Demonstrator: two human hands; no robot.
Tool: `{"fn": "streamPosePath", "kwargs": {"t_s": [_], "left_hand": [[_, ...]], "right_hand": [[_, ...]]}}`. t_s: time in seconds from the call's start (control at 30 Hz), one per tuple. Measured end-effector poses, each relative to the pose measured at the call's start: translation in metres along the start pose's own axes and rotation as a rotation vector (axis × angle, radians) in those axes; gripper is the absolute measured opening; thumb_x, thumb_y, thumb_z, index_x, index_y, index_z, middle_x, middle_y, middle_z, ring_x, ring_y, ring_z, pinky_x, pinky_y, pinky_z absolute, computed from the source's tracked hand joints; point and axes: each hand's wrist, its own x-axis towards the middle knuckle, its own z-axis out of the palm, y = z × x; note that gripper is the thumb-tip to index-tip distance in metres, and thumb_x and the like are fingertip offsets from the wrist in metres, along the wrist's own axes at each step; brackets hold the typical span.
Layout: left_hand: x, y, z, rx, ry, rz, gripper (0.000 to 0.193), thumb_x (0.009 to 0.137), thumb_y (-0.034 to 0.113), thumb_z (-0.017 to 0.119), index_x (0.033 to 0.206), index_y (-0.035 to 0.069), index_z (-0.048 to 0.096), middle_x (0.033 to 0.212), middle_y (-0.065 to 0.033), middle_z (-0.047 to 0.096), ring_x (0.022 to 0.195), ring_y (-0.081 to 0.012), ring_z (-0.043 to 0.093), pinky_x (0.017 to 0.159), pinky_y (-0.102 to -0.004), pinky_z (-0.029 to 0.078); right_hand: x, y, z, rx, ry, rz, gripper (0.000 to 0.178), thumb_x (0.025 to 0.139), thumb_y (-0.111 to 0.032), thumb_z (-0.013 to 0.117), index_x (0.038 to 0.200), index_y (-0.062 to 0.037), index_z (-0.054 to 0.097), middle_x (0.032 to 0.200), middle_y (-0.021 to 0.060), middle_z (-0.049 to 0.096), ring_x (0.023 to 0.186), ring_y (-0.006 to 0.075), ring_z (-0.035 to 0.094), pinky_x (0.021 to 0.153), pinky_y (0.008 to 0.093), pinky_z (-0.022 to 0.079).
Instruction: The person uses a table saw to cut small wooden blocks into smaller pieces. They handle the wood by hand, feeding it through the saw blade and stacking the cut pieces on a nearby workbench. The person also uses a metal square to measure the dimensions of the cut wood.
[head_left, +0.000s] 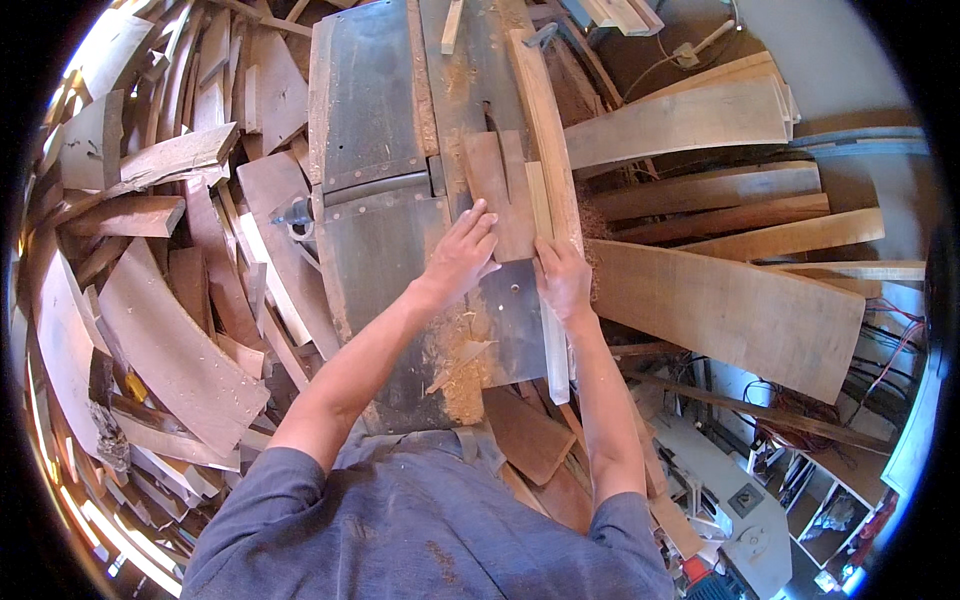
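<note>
A short brown board (515, 215) lies flat on the metal saw table (505, 305), a narrow dark slit running into it from its far end. My left hand (460, 252) rests against the board's left edge, fingers stretched forward. Close to the board's near right corner, my right hand (562, 280) is closed on a long pale wooden strip (554, 350). The strip lies between the board and a straight wooden fence (548, 130), its near end reaching toward me. Ahead of the board, a dark slot (487, 112) shows in the tabletop. My right fingertips are partly hidden.
Left of the saw table is a planer bed (372, 100) with a crosswise cutter gap (378, 188). Sawdust and shavings (462, 385) lie near my body. Offcuts (180, 330) crowd the left floor; long planks (730, 310) lie at right. A small stick (452, 28) lies at the far end.
</note>
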Motion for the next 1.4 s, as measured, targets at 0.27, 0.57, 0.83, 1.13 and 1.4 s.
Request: {"fn": "streamPosePath", "kwargs": {"t_s": [0.27,0.57,0.83,1.13,1.4], "left_hand": [[0.01,-0.007,-0.005,0.006,0.018,0.008,0.046,0.07,0.02,0.086,0.105,-0.002,0.064,0.135,-0.0175,0.057,0.143,-0.0404,0.043,0.119,-0.0494,0.039],[0.017,-0.018,-0.004,0.001,0.018,-0.005,0.049,0.071,0.02,0.086,0.109,-0.001,0.062,0.138,-0.0169,0.055,0.145,-0.0399,0.041,0.119,-0.0484,0.039],[0.024,-0.026,-0.007,-0.011,0.023,-0.005,0.047,0.07,0.019,0.086,0.106,0.0,0.062,0.138,-0.0167,0.055,0.146,-0.0389,0.04,0.119,-0.0469,0.038],[0.029,-0.036,-0.006,-0.013,0.026,-0.01,0.047,0.071,0.021,0.086,0.106,0.0,0.063,0.139,-0.0149,0.055,0.146,-0.0373,0.04,0.12,-0.0471,0.038],[0.032,-0.044,-0.003,0.019,0.024,-0.009,0.053,0.071,0.023,0.087,0.114,0.0,0.064,0.139,-0.0143,0.054,0.145,-0.0373,0.041,0.121,-0.0485,0.037]], "right_hand": [[0.013,0.001,0.002,-0.008,0.033,-0.038,0.032,0.08,-0.006,0.071,0.112,-0.0042,0.067,0.088,0.0119,0.062,0.085,0.032,0.065,0.073,0.0427,0.054],[0.024,0.005,0.009,-0.013,0.03,0.001,0.029,0.082,-0.007,0.072,0.111,-0.0065,0.069,0.096,0.0125,0.068,0.088,0.0332,0.068,0.074,0.0433,0.057],[0.034,0.006,0.014,-0.018,0.057,-0.003,0.031,0.08,-0.006,0.072,0.112,-0.0059,0.07,0.093,0.0117,0.066,0.089,0.0319,0.067,0.075,0.042,0.057],[0.042,0.01,0.015,-0.01,0.052,-0.011,0.032,0.08,-0.008,0.072,0.113,-0.0068,0.07,0.091,0.0106,0.066,0.088,0.0312,0.067,0.072,0.0426,0.057],[0.051,0.011,0.016,-0.025,0.055,-0.013,0.032,0.082,-0.009,0.072,0.114,-0.0079,0.07,0.085,0.0092,0.063,0.084,0.0302,0.066,0.068,0.0421,0.057]]}}
